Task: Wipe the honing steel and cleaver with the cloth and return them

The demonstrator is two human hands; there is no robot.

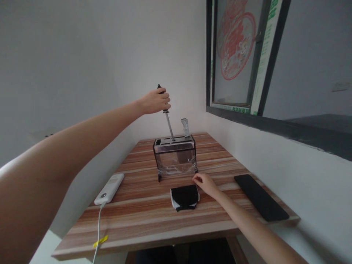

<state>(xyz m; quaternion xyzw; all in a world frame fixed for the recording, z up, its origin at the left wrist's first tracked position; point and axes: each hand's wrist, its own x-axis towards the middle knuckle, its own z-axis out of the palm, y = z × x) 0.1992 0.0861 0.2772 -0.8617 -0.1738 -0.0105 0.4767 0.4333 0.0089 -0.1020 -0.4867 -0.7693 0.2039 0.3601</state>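
Observation:
My left hand (156,101) is wrapped round the black handle of a sharpening steel (169,126), holding it nearly upright. The lower end of its grey rod meets the slotted top of a clear knife block (176,161) with a black frame. How far the rod reaches inside I cannot tell. A silvery wrapped piece (185,127) stands up from the block's right end. Close to the block's right front foot, my right hand (205,183) rests low over the table, thumb and forefinger curled together with nothing visible between them. A folded black and white cloth-like thing (184,197) lies just left of it.
On the wood-grain table (143,216), a white power bank (110,189) with a cable lies at the left, yellow tape (100,241) near its cable. A flat black slab (260,196) lies along the right edge. Walls stand close behind and at the right, below a window (236,55).

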